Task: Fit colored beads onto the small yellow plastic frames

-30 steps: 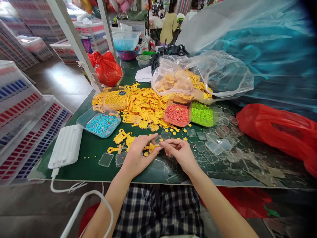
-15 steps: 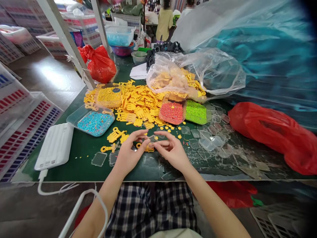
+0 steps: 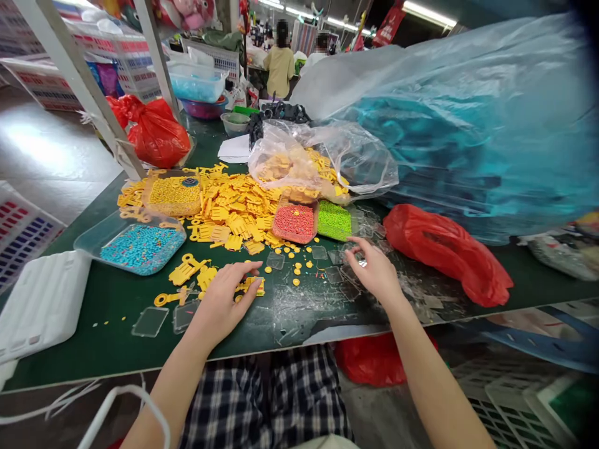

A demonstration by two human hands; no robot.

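My left hand (image 3: 228,298) is curled around a small yellow plastic piece (image 3: 257,286) on the green table, its thumb and fingers closed about one end. My right hand (image 3: 375,272) is over the clear plastic squares (image 3: 349,274) to the right, with thumb and forefinger apart. A shiny clear bit shows by its fingertips; I cannot tell whether they touch it. Several small yellow discs (image 3: 297,272) lie between the hands. Left of my left hand are loose yellow plastic pieces (image 3: 185,269) and a clear square (image 3: 150,322).
Behind the hands stand tubs of blue beads (image 3: 143,246), yellow beads (image 3: 174,194), red beads (image 3: 293,221) and green beads (image 3: 334,219), beside a heap of yellow pieces (image 3: 234,206). A red bag (image 3: 444,249) lies right; a white power bank (image 3: 44,302) sits left.
My hands have parted. The right hand has moved right, over the clear squares, while the left stays at the yellow piece. The view has turned right and tilted up.
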